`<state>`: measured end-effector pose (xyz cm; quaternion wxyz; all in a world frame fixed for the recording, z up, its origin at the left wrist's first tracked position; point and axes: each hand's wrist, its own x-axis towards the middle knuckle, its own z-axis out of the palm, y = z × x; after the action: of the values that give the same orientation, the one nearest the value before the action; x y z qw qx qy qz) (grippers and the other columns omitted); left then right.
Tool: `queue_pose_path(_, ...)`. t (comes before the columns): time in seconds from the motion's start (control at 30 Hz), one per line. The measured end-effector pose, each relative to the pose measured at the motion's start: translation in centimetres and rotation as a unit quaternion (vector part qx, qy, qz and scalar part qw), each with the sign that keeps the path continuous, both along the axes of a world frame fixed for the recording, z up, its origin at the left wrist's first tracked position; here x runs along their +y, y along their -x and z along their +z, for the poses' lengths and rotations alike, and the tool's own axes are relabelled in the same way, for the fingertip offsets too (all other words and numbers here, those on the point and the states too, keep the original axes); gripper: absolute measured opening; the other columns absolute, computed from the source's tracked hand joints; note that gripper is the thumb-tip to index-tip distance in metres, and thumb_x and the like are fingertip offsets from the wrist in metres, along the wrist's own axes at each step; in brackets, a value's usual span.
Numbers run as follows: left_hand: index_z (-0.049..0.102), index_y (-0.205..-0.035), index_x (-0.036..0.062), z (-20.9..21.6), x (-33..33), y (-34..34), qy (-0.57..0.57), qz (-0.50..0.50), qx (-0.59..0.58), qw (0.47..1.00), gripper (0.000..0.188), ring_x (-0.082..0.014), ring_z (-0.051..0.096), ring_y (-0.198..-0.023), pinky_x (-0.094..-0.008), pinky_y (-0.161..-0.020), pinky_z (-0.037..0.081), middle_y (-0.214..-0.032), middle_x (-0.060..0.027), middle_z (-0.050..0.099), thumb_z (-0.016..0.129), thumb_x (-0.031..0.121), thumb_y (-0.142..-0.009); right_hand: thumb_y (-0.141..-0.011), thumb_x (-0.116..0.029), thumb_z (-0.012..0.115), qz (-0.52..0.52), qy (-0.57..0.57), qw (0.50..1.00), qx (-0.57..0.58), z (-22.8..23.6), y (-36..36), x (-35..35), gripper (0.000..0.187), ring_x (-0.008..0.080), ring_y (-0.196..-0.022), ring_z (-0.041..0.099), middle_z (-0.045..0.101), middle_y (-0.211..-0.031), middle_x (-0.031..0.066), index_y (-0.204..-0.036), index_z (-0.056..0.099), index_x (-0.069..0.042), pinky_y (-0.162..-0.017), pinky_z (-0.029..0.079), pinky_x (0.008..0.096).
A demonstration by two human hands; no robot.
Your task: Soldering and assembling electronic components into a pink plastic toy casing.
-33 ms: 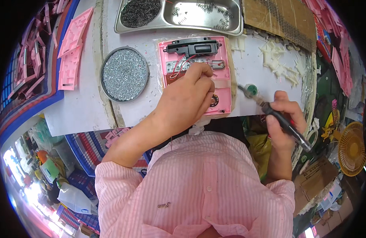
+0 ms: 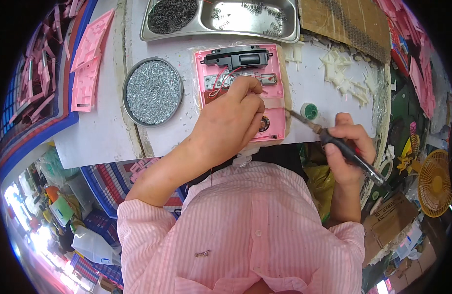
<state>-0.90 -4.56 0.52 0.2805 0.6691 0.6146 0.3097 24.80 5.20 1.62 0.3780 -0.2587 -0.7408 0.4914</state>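
A pink plastic housing lies on the worktable, holding a black plastic part, a metal-lined strip, red and white wires and a small round speaker-like part. My left hand reaches over its middle with fingers bent and pressed together; whatever is between the fingertips is hidden. To the right, my right hand grips the black handle of a soldering iron. The iron's thin tip points left, close to the housing's right edge. Just above that tip sits a small round green pot.
Left of the housing stands a round tin of small metal screws. A steel tray with springs lies at the far side. White plastic pieces and cardboard are at right; pink panels at left.
The soldering iron's tip has moved left and slightly down, away from the green pot toward the housing. My left hand has hardly moved.
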Motion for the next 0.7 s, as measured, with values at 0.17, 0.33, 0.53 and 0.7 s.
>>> queue_pose_path(0.17, 0.059, -0.097, 0.0022, 0.1, 0.3, 0.1, 0.006, -0.016, 0.022, 1.000, 0.015, -0.0337, 0.063, -0.101, -0.0395, -0.079, 0.054, -0.119, -0.0154, 0.055, 0.068, 0.003, -0.085, -0.070, -0.003, 0.075, 0.036, 0.007, 0.999, -0.009, -0.9, 0.6, -0.6, 0.025, 0.0135, -0.057, 0.036, 0.049, -0.062, -0.0007, -0.094, 0.068, 0.002, -0.063, 0.033, 0.0313)
queue_pose_path(0.33, 0.059, -0.097, 0.0020, 0.1, 0.2, 0.2, 0.015, -0.018, 0.031, 0.999, 0.016, -0.0335, 0.063, -0.101, -0.0396, -0.079, 0.054, -0.120, -0.0152, 0.055, 0.068, 0.003, -0.084, -0.070, -0.005, 0.075, 0.057, -0.011, 0.998, -0.037, -0.9, 1.3, -0.5, 0.025, 0.0155, -0.053, 0.039, 0.049, -0.060, -0.0010, -0.094, 0.069, -0.003, -0.067, 0.037, 0.0322)
queue_pose_path(0.53, 0.058, -0.096, 0.0020, 0.0, 0.3, 0.1, 0.012, -0.017, 0.038, 0.999, 0.017, -0.0334, 0.063, -0.101, -0.0399, -0.079, 0.054, -0.119, -0.0149, 0.055, 0.068, 0.002, -0.083, -0.068, -0.006, 0.075, 0.062, -0.007, 0.997, -0.049, -0.8, 1.5, -0.4, 0.026, 0.0163, -0.052, 0.040, 0.049, -0.059, -0.0012, -0.093, 0.069, -0.004, -0.068, 0.038, 0.0326)
queue_pose_path(0.7, 0.058, -0.096, 0.0021, 0.0, 0.3, 0.0, 0.008, -0.017, 0.043, 0.999, 0.017, -0.0326, 0.063, -0.100, -0.0397, -0.078, 0.055, -0.119, -0.0144, 0.055, 0.068, 0.002, -0.082, -0.066, -0.005, 0.075, 0.069, -0.007, 0.996, -0.057, -0.7, 1.6, -0.3, 0.026, 0.0161, -0.052, 0.039, 0.048, -0.059, -0.0010, -0.092, 0.068, -0.004, -0.067, 0.038, 0.0322)
